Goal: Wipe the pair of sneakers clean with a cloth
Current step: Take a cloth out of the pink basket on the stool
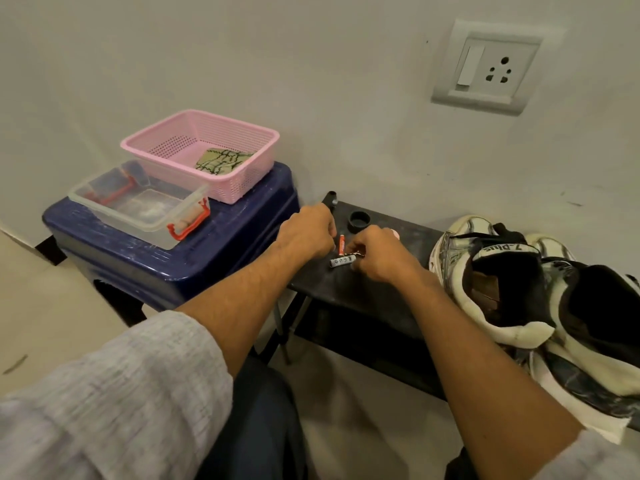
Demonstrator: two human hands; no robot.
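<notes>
Two black-and-white sneakers, one (502, 271) nearer the middle and one (595, 306) at the right edge, stand side by side on the right end of a low black table (363, 292). A folded green patterned cloth (223, 160) lies in a pink basket (166, 140) at the left. My left hand (304, 232) grips a black tube (330, 199) that sticks out above the knuckles. My right hand (379, 258) has curled fingers pinching a small dark battery (358, 252) on the table, apart from the sneakers.
An orange battery (341, 244), a grey battery (342, 261) and a black cap (359, 221) lie between my hands. The basket and a clear box with red clasps (145, 206) sit on a blue stool (173, 261). White sheet (609, 429) lies under the sneakers. Wall socket (485, 67) above.
</notes>
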